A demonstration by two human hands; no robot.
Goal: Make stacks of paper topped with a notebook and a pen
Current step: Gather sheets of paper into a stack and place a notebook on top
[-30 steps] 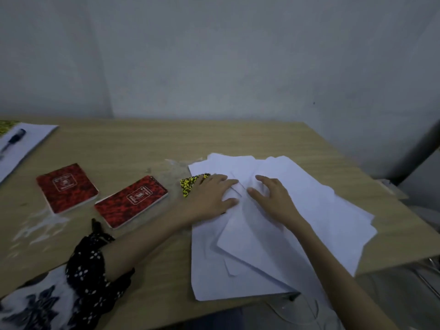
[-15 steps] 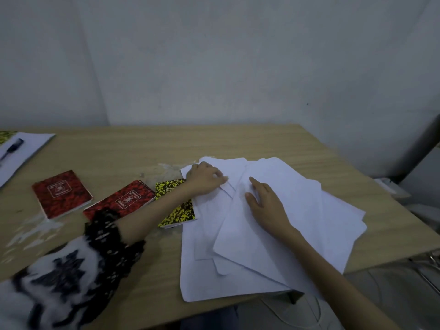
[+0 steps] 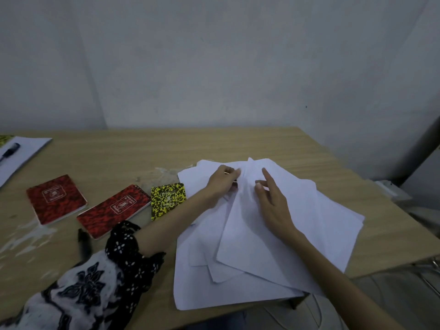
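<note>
White sheets of paper (image 3: 273, 253) lie in a loose, fanned pile on the wooden table (image 3: 147, 151), some corners reaching past the table's near edge. On the far part of that pile the left hand (image 3: 222, 181) is curled, its fingers pinched around a small thin object that is mostly hidden; what it is cannot be told. Just right of it the right hand (image 3: 273, 203) rests on the top sheets with the fingers spread, the index finger raised off the paper. Touching the pile's left edge lies a yellow-and-black notebook (image 3: 167, 200), flat and slightly turned. Left of that, just beside it, a red spiral notebook (image 3: 114, 210) lies at a slant, and further left a second red notebook (image 3: 56, 198) lies apart from it. A dark marker (image 3: 83, 241) lies blurred near the spiral notebook's near corner, next to the black-and-white patterned sleeve (image 3: 95, 289) of the left arm. Well away from the pile, at the table's far left edge, another sheet (image 3: 26, 151) carries a black pen (image 3: 9, 151).
</note>
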